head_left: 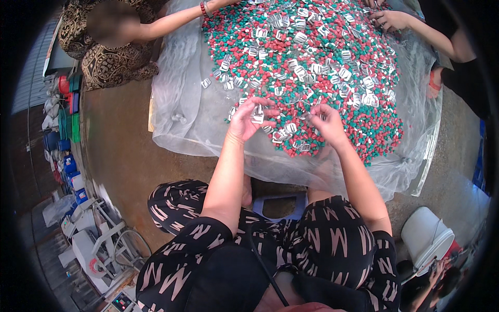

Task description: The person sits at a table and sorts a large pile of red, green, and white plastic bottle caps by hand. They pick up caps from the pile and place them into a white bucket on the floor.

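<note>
Above gauzy mesh (pixel 178 99), left hand (pixel 243 122) gripping slotted buckle (pixel 258 115); right hand (pixel 330 125) curled, hold unclear

Left hand (pixel 243 120) is cupped with a light grip, fingers (pixel 264 101) loosely curled, a bit spread, and aimed across at the other hand. The wrist sits just below and left of those fingers, with the bare left forearm (pixel 226 174) running down from there. Right hand (pixel 330 126): thumb and fingertips drawn close, facing the left fingers; can't tell if they're pinching. Right forearm (pixel 358 179) slopes down and rightward from its fingers.
</note>
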Demonstrator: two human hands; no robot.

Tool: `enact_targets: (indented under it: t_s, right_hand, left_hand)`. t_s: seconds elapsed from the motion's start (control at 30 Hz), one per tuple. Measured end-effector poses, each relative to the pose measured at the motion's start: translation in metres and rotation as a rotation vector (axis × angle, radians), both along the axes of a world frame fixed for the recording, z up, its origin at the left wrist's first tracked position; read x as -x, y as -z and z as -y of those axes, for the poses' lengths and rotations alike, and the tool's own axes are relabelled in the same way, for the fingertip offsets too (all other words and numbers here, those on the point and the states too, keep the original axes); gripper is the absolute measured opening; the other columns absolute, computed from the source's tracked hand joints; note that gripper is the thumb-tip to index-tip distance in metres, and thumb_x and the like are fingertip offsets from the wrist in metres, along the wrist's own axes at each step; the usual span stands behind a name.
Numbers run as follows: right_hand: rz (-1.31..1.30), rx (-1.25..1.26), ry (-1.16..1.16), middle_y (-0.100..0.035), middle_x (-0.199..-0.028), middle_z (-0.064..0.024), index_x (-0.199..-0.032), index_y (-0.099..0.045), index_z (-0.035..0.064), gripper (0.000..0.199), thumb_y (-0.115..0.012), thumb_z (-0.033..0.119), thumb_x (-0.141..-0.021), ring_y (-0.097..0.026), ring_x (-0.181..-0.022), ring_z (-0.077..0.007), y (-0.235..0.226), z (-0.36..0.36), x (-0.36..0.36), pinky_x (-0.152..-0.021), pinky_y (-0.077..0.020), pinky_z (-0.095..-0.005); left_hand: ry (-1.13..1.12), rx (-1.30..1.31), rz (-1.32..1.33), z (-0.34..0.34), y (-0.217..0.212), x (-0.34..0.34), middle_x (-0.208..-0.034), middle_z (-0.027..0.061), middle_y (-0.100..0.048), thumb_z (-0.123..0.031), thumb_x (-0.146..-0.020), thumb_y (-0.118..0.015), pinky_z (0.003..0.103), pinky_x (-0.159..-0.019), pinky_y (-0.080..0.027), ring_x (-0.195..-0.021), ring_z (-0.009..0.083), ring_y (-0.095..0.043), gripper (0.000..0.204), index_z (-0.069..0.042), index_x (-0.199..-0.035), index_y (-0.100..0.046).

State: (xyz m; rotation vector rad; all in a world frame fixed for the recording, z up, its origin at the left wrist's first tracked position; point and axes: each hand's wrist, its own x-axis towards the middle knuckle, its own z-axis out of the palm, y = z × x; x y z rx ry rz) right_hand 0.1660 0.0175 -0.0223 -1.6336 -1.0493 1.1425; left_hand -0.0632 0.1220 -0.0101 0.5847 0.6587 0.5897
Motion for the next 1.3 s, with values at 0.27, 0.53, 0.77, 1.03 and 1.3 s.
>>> enact_targets:
  t_s: [0.27,0.53,0.77,1.03,1.3]
  right_hand:
    - [-0.474,0.378,-0.094,-0.062,-0.076,-0.0035,-0.084,-0.054,0.0077,0.018,-0.066,0.019,-0.075,-0.063,-0.071,-0.0185,0.005,0.005,0.013,-0.057,-0.0493,-0.0325]
    - [0.68,0.061,-0.313,-0.065,-0.076,-0.0099,-0.087,-0.062,0.0135,0.022,-0.072,0.018,-0.067,-0.063,-0.075,-0.0301,0.006,0.008,0.036,-0.065,-0.0496,-0.0413]
    - [-0.738,0.221,0.016,-0.064,-0.09,-0.0055,-0.08,-0.052,0.0096,0.012,-0.057,0.001,-0.073,-0.063,-0.071,-0.0151,-0.016,0.017,-0.003,-0.062,-0.0542,-0.0275]
    - [0.383,0.132,-0.455,-0.064,-0.087,-0.0059,-0.096,-0.06,0.008,0.027,-0.068,0.017,-0.072,-0.065,-0.074,-0.0213,0.005,0.056,0.012,-0.065,-0.0522,-0.0349]
    - [0.843,0.037,-0.51,-0.062,-0.088,-0.0077,-0.087,-0.061,0.0087,0.022,-0.069,0.013,-0.067,-0.064,-0.076,-0.0258,0.015,0.057,0.026,-0.066,-0.052,-0.0377]
  left_hand:
    - [0.418,-0.804,-0.883,0.025,0.022,0.01,-0.081,0.0027,-0.067,-0.014,-0.069,-0.077,0.028,-0.069,-0.048,-0.077,0.0136,-0.062,0.019,-0.005,-0.082,-0.066]
    - [0.037,-0.675,-0.889,0.038,-0.001,-0.014,-0.091,0.0066,-0.068,-0.012,-0.065,-0.079,0.029,-0.072,-0.048,-0.079,0.0125,-0.061,0.034,-0.006,-0.096,-0.067]
    - [0.363,-1.105,-1.249,0.059,0.01,-0.017,-0.087,0.0085,-0.066,-0.027,-0.063,-0.08,0.037,-0.069,-0.05,-0.08,0.0273,-0.064,0.034,-0.011,-0.09,-0.066]
    - [0.211,-0.752,-0.822,0.052,0.041,-0.005,-0.081,0.0033,-0.062,-0.009,-0.069,-0.075,0.027,-0.061,-0.047,-0.07,0.0145,-0.06,0.02,-0.007,-0.083,-0.06]
    - [0.231,-0.419,-0.543,0.033,0.026,0.024,-0.089,0.0057,-0.065,0.0,-0.076,-0.064,0.028,-0.063,-0.049,-0.082,0.0181,-0.064,0.017,-0.007,-0.09,-0.056]
